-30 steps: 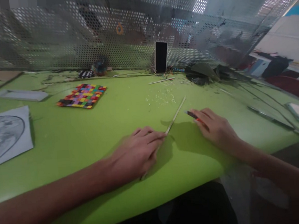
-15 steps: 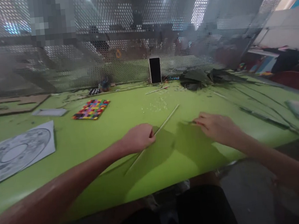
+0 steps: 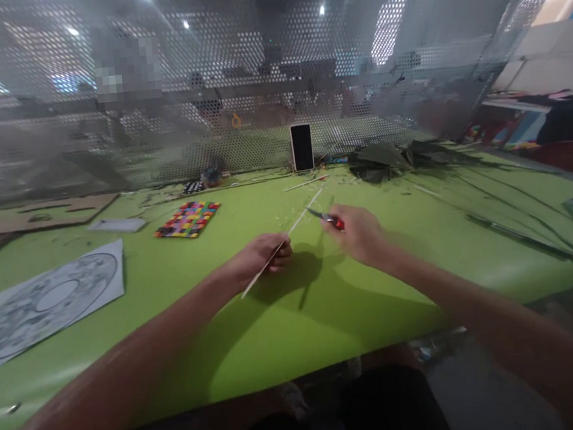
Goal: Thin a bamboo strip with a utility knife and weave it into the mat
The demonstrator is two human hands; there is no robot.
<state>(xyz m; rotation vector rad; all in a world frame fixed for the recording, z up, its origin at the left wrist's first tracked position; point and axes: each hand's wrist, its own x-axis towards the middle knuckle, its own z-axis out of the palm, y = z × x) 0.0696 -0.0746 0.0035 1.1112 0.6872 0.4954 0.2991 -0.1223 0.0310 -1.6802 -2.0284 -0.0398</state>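
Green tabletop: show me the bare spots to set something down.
Bare: the patch between the patterned sheet, multicolored woven mat and left forearm; the patch between the right hand and long dark strip; and the front middle, between left and right forearm. Crowded: the back, with upright phone, loose pale stick and dark leaves.

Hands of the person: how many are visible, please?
2, both over the green table: left hand near the middle, holding a thin pale strip; right hand further right, holding a knife.

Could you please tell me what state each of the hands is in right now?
Left hand: closed, holding a thin pale stick.
Right hand: closed, holding a small knife.
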